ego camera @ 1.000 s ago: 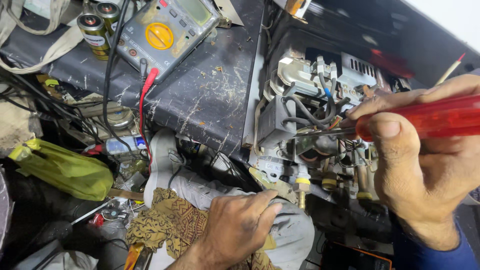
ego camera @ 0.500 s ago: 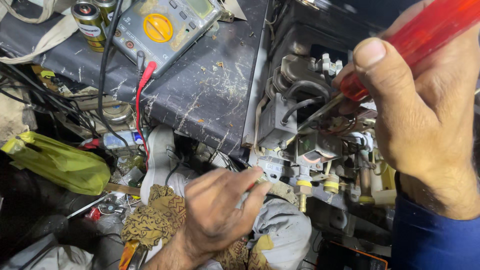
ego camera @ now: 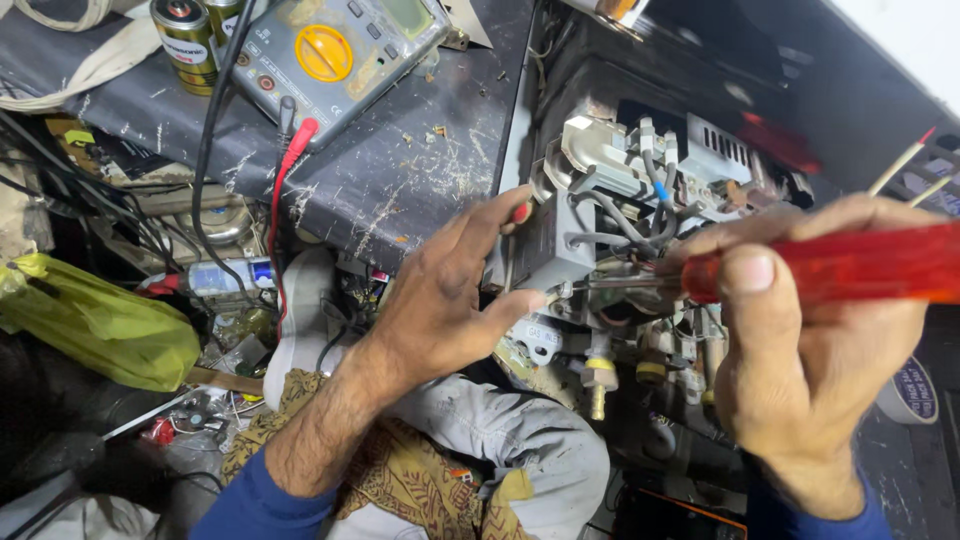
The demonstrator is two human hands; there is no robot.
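While one red-handled screwdriver (ego camera: 800,272) lies level across the scene, the right hand (ego camera: 810,350) is closed around its handle, thumb pressed on top, and the metal shaft reaches left into a grey wired assembly (ego camera: 620,210). The left hand (ego camera: 450,295) is half-curled, forefinger and thumb pinched at the shaft's tip against the grey housing. Two batteries (ego camera: 195,35) stand by a single yellow-dialled multimeter (ego camera: 335,50), its one red lead (ego camera: 285,180) trailing down. These rest on a dusty, scratched dark bench top (ego camera: 400,180). One yellow-green bag (ego camera: 100,325) lies among tangled cables at left, above patterned cloth (ego camera: 390,480).
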